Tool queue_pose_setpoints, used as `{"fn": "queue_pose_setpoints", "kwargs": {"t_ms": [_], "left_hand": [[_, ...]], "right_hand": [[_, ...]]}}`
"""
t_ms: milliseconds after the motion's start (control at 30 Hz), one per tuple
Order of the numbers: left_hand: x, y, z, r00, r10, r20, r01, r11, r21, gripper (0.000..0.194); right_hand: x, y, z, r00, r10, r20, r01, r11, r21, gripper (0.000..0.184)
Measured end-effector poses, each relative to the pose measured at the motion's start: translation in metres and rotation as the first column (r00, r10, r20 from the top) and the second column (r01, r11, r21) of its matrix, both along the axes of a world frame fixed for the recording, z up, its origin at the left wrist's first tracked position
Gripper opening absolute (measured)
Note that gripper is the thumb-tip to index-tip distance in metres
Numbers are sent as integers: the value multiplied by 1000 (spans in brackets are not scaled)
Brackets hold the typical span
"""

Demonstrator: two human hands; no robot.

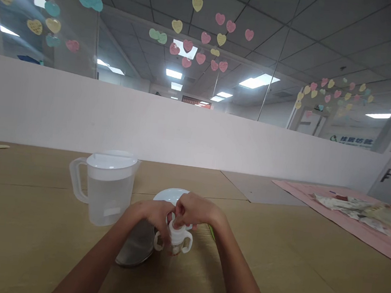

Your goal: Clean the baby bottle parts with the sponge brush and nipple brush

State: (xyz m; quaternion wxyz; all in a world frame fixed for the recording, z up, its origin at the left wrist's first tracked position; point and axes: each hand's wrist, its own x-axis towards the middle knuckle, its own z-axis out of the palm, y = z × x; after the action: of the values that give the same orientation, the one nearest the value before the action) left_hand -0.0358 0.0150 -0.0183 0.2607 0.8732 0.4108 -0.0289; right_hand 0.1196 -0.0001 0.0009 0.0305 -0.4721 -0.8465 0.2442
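Observation:
A small baby bottle with a white collar and two white side handles is in front of me, near the middle of the head view. My left hand grips it from the left, fingers closed around its upper side. From above and to the right, my right hand has its fingers pinched at the bottle's top. Those fingers hide the tip, so its exact shape cannot be made out. Behind both hands lies a white plate, partly covered. A round grey metal tray rests under my left forearm.
A lidded translucent pitcher of clear liquid stands left of my hands. Something green shows beside my right wrist. Farther right, a pink cloth carries crumpled fabric. A low white wall bounds the table's far edge.

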Motion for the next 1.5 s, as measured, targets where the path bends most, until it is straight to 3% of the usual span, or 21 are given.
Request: {"fn": "queue_pose_setpoints", "kwargs": {"t_ms": [200,300,433,533,600,667,733,833,967,1067,1200,1333,1433,1500], "left_hand": [[1,4,-6,1000,26,1,-26,999,37,50],[2,-1,-2,999,27,-20,-26,998,56,47],[-2,-8,9,997,65,-50,-61,995,74,56],[-13,-8,15,994,106,-9,-105,989,103,72],[-23,-7,18,985,169,16,-170,974,148,74],[-33,-6,21,965,263,5,-258,943,212,67],[-39,-7,24,931,364,-18,-345,897,276,58],[-41,-11,28,907,421,-23,-394,865,310,55],[-34,-17,31,943,333,-26,-314,911,267,53],[-28,-20,32,952,304,-29,-287,923,258,53],[-27,-20,30,954,299,-23,-284,925,254,52],[-30,-19,28,956,292,11,-285,924,255,56],[-31,-22,28,957,289,30,-286,919,271,61],[-29,-26,30,962,271,33,-270,923,274,65]], "right_hand": [[-6,0,-2,998,8,59,-14,995,99,7],[-3,2,0,999,29,27,-30,999,22,12],[11,11,6,992,86,-95,-99,986,-135,32],[21,24,4,974,48,-223,-68,994,-83,37],[23,36,-3,963,-47,-265,58,998,33,34],[19,48,-14,961,-148,-233,191,966,174,29],[12,59,-26,967,-199,-157,238,928,287,25],[-1,71,-46,988,-140,-62,153,930,335,32],[-15,78,-67,997,-64,30,50,942,332,53],[-18,79,-72,995,-78,61,55,945,321,50],[-9,74,-54,991,-127,40,103,924,369,44],[13,50,-16,971,-132,-200,211,865,454,39],[28,21,7,913,-53,-404,222,896,385,37],[33,5,16,908,-15,-419,160,936,313,37]]}}
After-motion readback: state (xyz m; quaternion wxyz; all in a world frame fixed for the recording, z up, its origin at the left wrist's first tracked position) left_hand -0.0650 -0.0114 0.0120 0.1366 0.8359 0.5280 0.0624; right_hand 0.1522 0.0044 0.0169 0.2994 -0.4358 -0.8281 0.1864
